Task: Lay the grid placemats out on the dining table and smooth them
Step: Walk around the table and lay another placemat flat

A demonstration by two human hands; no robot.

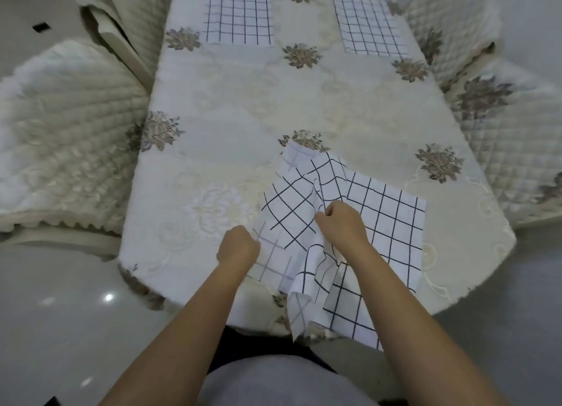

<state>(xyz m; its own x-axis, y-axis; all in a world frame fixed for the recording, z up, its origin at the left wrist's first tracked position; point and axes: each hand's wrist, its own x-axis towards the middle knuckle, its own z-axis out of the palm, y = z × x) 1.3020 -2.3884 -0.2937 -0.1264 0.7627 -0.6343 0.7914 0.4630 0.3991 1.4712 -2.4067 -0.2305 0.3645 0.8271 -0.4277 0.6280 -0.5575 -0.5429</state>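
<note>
Dining table (304, 101): covered by a cream flowered tablecloth (231, 150). It stretches away ahead of both hands. Its far end is cut off by the frame's top edge, and its near edge is partly hidden behind the forearms.

Left chair (60, 132), right chair (504, 138): quilted covers, standing well out to either side of the hands. Both are cropped by the frame.

Rumpled placemat (392, 223): white with a dark grid, lying at the table's near edge directly under and between the hands. Its right part lies flat beyond the right hand. The middle is bunched into raised folds, and a flap hangs over the table edge below the wrists. Whether this is one cloth or two overlapping cannot be told.

Far left placemat (238, 14): flat, well ahead of the left hand, with its top edge cropped.

Far right placemat (369, 25): flat, well ahead of the right hand.

Right hand (342, 226): knuckles up, thumb and forefinger pinching a raised fold at the cloth's middle.

Left hand (238, 247): clenched, back towards the camera, gripping the cloth's left edge. Its fingertips are hidden.
</note>
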